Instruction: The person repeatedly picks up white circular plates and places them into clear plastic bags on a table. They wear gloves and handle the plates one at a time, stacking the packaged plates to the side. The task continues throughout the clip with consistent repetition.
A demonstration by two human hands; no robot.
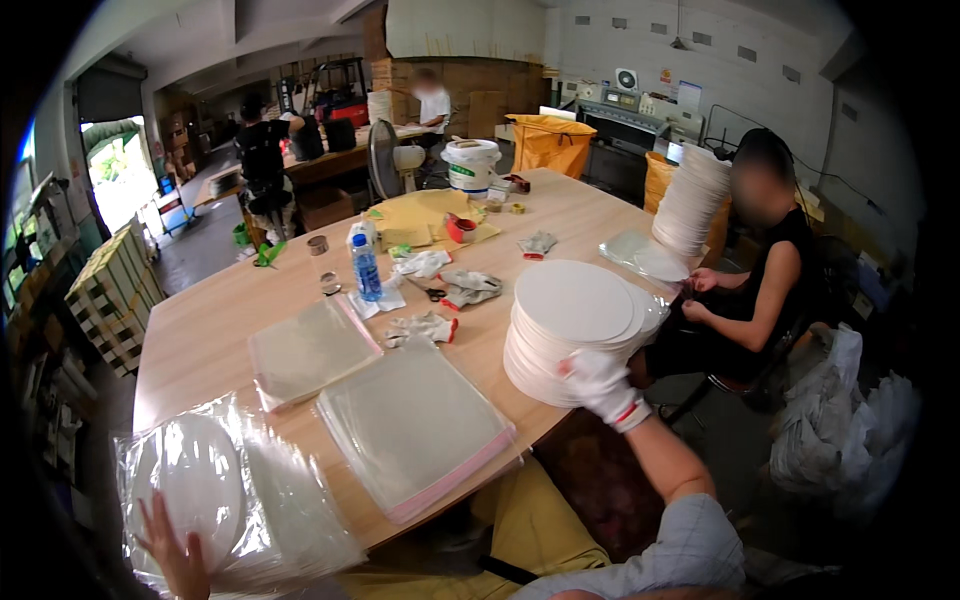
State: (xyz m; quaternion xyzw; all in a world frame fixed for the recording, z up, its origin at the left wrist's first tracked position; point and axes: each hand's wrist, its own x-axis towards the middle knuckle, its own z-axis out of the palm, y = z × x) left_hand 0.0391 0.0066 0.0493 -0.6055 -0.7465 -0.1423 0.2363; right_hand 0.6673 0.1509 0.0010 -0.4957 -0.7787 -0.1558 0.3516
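Nearest, at the table's (215, 330) near left corner, the bare left hand (178, 556) lies with fingers spread against a white disc (195, 487) sleeved in clear plastic. Farther along the near edge, the gloved right hand (603, 385) rests loosely curled against a tall stack of white discs (570, 330), clasping nothing. Beyond, a water bottle (366, 268) stands mid-table.

**Both hands out at the packing table**

We see the gloved right hand (603, 385) resting against the side of a tall stack of white round discs (572, 330). Our bare left hand (176, 556) touches a clear bag holding a white disc (200, 490). Between them lie piles of clear sleeves (412, 425) on the wooden table (200, 330).
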